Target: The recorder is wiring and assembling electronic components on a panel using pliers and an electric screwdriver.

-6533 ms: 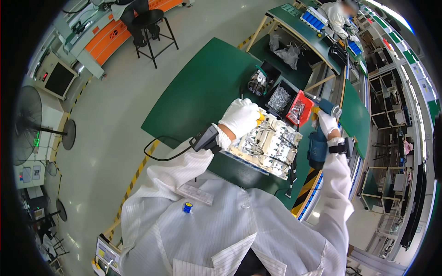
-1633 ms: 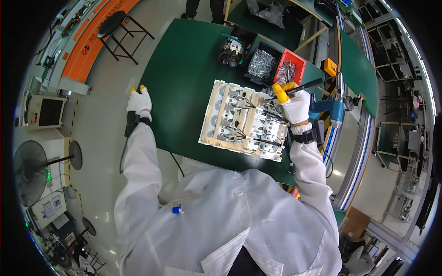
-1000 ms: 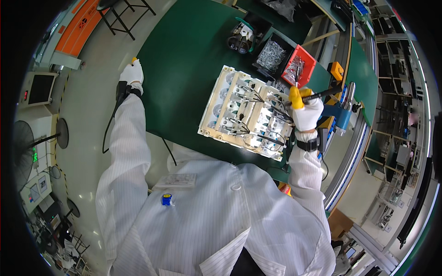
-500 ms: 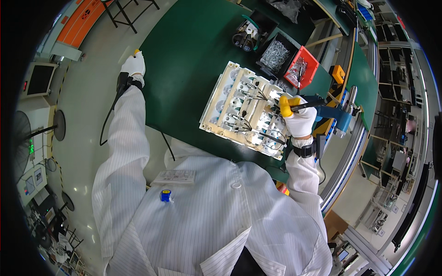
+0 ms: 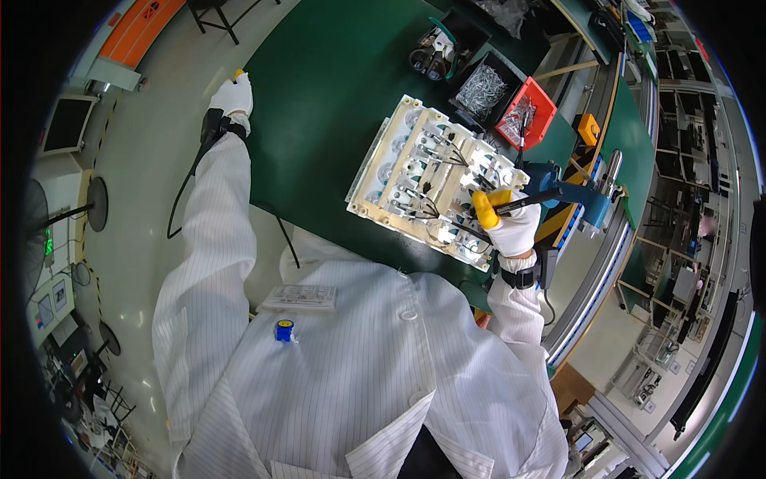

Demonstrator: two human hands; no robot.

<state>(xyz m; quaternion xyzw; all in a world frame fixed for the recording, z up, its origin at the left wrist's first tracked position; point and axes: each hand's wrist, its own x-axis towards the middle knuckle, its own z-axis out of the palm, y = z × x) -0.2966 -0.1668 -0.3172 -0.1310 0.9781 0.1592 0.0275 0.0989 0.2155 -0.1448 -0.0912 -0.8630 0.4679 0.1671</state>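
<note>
My right hand (image 5: 507, 223), in a white glove with yellow fingertips, is closed around a black pen-shaped tool (image 5: 533, 199). It is over the right side of a cream-coloured plastic frame assembly (image 5: 431, 180) with several metal pieces, round openings and black wires. The tool's exact kind I cannot make out, and the hand hides the part of the frame below it. At the far left, my left hand (image 5: 232, 97), gloved the same way, rests at the edge of the green table (image 5: 307, 104). Its fingers are mostly hidden; one yellow tip shows.
Behind the frame stand a black bin (image 5: 483, 88) of small metal parts and a red bin (image 5: 527, 113) of parts. A black holder with hand tools (image 5: 435, 56) is farther back. Right of my hand is a blue clamp-like device (image 5: 586, 199); a yellow box (image 5: 588, 129) lies beyond.
My right hand has moved a little nearer to me and to the left over the frame, still holding the black tool. The left hand stays at the table edge.
</note>
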